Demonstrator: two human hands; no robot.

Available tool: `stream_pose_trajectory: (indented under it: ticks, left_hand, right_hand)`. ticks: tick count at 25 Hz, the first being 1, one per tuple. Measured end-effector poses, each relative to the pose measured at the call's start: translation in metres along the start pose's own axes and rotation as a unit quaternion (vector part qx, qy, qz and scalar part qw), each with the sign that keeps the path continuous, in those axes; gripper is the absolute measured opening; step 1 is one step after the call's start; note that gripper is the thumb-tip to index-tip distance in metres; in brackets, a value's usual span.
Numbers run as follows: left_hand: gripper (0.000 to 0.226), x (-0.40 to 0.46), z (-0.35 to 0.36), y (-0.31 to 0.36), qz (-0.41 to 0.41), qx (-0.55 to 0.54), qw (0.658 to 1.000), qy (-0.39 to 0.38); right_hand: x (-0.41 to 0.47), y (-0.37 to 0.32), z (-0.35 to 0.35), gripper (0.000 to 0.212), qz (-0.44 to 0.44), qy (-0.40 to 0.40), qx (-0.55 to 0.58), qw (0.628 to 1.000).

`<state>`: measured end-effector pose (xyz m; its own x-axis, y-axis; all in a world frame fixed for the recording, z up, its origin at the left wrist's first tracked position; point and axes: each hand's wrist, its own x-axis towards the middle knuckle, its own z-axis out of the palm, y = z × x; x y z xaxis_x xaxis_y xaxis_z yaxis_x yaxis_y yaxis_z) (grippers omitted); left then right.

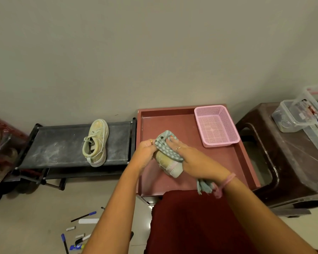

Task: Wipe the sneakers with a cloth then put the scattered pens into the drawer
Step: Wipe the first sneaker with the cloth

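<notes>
The left hand [145, 149] grips the light, fairly stiff sneaker [170, 165] while the right hand [184, 153] presses the limp cloth [165, 145] flat above that grip.

A home entryway corner.
A low shoe rack [62, 145] with a sneaker [96, 143], plain wall, tiled floor [26, 226], plastic stool [292, 162].

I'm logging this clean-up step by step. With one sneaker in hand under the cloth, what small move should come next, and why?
Probably keep rubbing: draw the right hand, pressing the checked cloth, back along the held sneaker toward its heel. The left hand grips that shoe over the red tray, and its heel end shows uncovered. The second sneaker waits on the rack.
</notes>
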<state>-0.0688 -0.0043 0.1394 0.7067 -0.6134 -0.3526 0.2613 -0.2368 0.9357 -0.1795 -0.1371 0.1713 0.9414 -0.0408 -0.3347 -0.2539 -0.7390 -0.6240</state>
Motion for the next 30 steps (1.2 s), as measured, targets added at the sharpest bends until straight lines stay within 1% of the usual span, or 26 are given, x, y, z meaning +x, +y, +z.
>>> stream_pose_trajectory:
  ticks: [1,2,5,6,7,8,9,10,11,12,13,15,17,19,21,23,25,26,28,30]
  left_hand:
    - [0.022,0.0,-0.001,0.001,-0.001,-0.003,1.0,0.0]
    - [0.022,-0.001,-0.002,0.0,0.001,-0.002,1.0,-0.006]
    - [0.025,-0.005,-0.003,-0.007,0.003,0.006,1.0,-0.017]
    - [0.027,-0.006,-0.003,-0.008,0.003,0.002,1.0,-0.01]
    - [0.027,-0.005,-0.004,-0.009,0.002,-0.008,1.0,0.0]
    - [0.026,-0.003,-0.005,-0.009,-0.001,-0.02,1.0,0.013]
    - [0.026,-0.002,-0.006,-0.008,-0.007,-0.031,0.999,0.02]
    - [0.026,-0.001,-0.007,-0.007,-0.011,-0.037,0.999,0.023]
    - [0.026,-0.001,-0.008,-0.007,-0.009,-0.037,0.999,0.02]
    - [0.026,-0.002,-0.008,-0.008,-0.005,-0.032,0.999,0.013]
    - [0.027,-0.005,-0.007,-0.008,-0.003,-0.031,1.0,0.005]
    - [0.029,-0.006,-0.005,-0.008,0.001,-0.038,0.999,0.004]
    - [0.028,-0.003,-0.007,-0.007,0.001,-0.046,0.999,0.019]
    - [0.025,-0.003,-0.008,-0.007,-0.005,-0.057,0.998,0.026]
    - [0.022,-0.007,-0.008,-0.008,-0.004,-0.059,0.998,0.028]
    - [0.021,-0.011,-0.008,-0.012,0.001,-0.044,0.998,0.034]
    - [0.02,-0.012,-0.009,-0.016,0.002,-0.036,0.999,0.033]
    - [0.02,-0.012,-0.009,-0.016,0.002,-0.036,0.999,0.035]
    - [0.019,-0.013,-0.01,-0.015,0.001,-0.039,0.998,0.044]
    - [0.019,-0.012,-0.01,-0.015,-0.002,-0.038,0.998,0.046]
  right_hand:
    - [0.001,0.004,0.009,0.065,-0.012,0.011,-0.046,0.999]
    - [0.003,0.008,0.011,0.063,-0.019,0.012,-0.048,0.999]
    - [0.0,0.019,-0.013,0.064,0.01,-0.004,0.131,0.991]
    - [-0.004,0.018,-0.019,0.065,0.005,-0.008,0.142,0.99]
    - [-0.009,0.014,-0.017,0.065,-0.005,-0.016,0.121,0.993]
    - [-0.013,0.009,-0.008,0.065,-0.008,-0.014,0.097,0.995]
    - [-0.018,0.003,0.01,0.064,-0.017,0.034,0.035,0.999]
    - [-0.026,-0.001,0.034,0.064,-0.045,0.114,-0.069,0.99]
    - [-0.034,0.001,0.056,0.065,-0.07,0.174,-0.182,0.965]
    - [-0.037,0.007,0.072,0.064,-0.085,0.195,-0.27,0.939]
    - [-0.038,0.016,0.078,0.062,-0.101,0.206,-0.3,0.926]
    - [-0.029,0.031,0.07,0.058,-0.128,0.229,-0.27,0.926]
    - [-0.02,0.031,0.057,0.06,-0.125,0.23,-0.224,0.939]
    - [-0.015,0.027,0.054,0.07,-0.113,0.208,-0.14,0.961]
    - [-0.013,0.03,0.052,0.073,-0.096,0.185,-0.036,0.977]
    - [-0.01,0.04,0.047,0.073,-0.069,0.139,0.06,0.986]
    - [-0.007,0.048,0.043,0.077,-0.044,0.091,0.124,0.987]
    - [-0.006,0.047,0.04,0.078,-0.03,0.073,0.144,0.986]
    - [-0.008,0.04,0.036,0.08,-0.024,0.052,0.141,0.988]
    - [-0.011,0.027,0.031,0.083,-0.057,0.043,0.072,0.995]
